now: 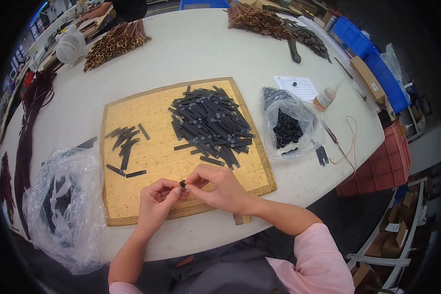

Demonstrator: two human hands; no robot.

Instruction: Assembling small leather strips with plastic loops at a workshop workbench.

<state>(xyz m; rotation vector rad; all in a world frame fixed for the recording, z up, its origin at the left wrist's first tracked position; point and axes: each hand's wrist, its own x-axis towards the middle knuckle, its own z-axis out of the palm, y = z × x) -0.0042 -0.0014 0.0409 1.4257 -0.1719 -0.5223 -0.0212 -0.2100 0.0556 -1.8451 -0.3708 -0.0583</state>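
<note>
Over the near edge of a yellow board [142, 105], my left hand [157, 202] and my right hand [217, 187] meet. Their fingertips pinch a small black piece [183, 183] from both sides; it looks like a short strip curled into a loop, mostly hidden by the fingers. Beyond my right hand lies a big heap of flat black strips [208, 120] with greyish ends. A smaller, loose group of strips [126, 139] is spread at the board's left. To the right, an opened clear plastic bag [306, 116] holds many black loops [286, 130].
A crumpled plastic bag [66, 220] sits at left. On the right are a paper sheet [301, 89], a bottle [324, 98] with a thin nozzle, and a thin tool [333, 135]. Bundles of brown straps [117, 44] lie behind, near a white fan [70, 46]. A person [127, 9] is at far left.
</note>
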